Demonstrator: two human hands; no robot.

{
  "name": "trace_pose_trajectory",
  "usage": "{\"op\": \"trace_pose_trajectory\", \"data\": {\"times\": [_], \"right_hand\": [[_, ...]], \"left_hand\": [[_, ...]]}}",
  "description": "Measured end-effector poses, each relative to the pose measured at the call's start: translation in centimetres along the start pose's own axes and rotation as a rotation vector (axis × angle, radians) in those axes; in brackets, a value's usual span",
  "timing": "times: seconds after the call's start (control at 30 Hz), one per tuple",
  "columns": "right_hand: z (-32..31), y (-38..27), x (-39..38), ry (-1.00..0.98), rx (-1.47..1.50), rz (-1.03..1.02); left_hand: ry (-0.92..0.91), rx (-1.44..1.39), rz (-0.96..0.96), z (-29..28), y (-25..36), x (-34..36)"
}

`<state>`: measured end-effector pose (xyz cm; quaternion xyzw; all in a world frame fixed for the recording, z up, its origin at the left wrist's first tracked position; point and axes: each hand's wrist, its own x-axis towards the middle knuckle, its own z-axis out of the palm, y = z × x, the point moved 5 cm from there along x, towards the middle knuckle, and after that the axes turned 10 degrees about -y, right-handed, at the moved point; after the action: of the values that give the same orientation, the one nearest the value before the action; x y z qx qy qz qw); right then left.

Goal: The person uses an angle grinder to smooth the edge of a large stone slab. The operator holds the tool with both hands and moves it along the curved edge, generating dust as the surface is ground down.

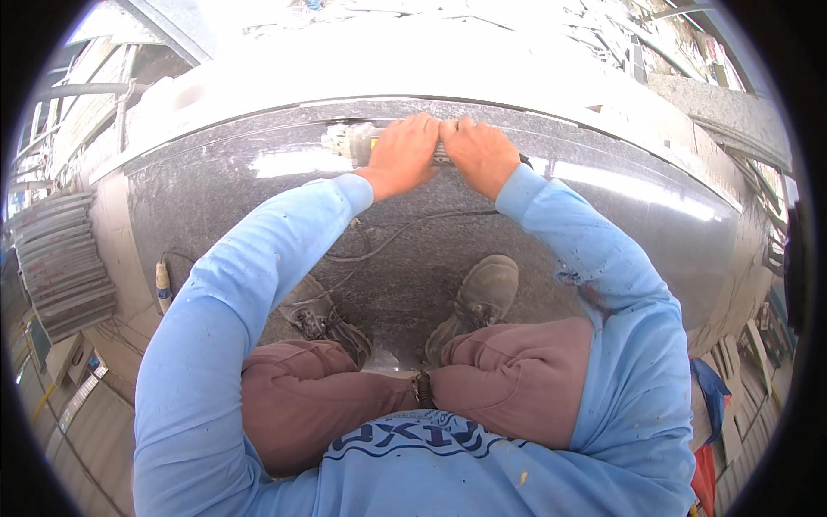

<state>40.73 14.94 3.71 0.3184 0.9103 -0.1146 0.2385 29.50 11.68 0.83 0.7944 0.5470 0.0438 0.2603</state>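
L hand (403, 146): 1, closed round body of tool (349, 142), knuckles up.
R hand (482, 157): 1, closed on back end of same tool, right next to L hand; touching it or just short, can't tell.
Held tool: 1, power type, under both hands, w/ grey head poking out L of L hand & yellow patch beside it; contact w/ surface below, can't tell.
Slab (198, 211): 1, dark, glossy, dusty, beneath both hands, w/ far edge just past knuckles.
Streaks (642, 191): 2 bright, on slab, 1 L of L hand, 1 R of R hand.
Sleeves (263, 241): 2, lt blue, down to both wrists.
Boots (488, 289): 2, dusty, nearer body than hands, 1 per side.
Cord (398, 233): 1, thin, betw. hands & boots, curving from near R wrist twd L boot.
Plug (162, 280): 1, yellowish, well L of L hand, nearer body.
Slats (65, 267): 1 grey stack, farther L of L hand; exact no. unclear.
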Motion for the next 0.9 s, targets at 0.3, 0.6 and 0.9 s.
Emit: {"op": "trace_pose_trajectory", "data": {"times": [0.3, 0.6, 0.9], "right_hand": [[-0.4, -0.9, 0.6, 0.014, -0.047, -0.051], [0.7, -1.0, 1.9, 0.053, -0.009, -0.081], [1.0, -0.8, 2.2, 0.068, 0.061, -0.100]], "left_hand": [[0.005, -0.062, -0.019, 0.2, -1.1, -0.4], [0.000, -0.042, -0.040, 0.3, -1.9, -0.6], [-0.100, 0.023, -0.136, 0.6, -2.1, -0.2]]}}
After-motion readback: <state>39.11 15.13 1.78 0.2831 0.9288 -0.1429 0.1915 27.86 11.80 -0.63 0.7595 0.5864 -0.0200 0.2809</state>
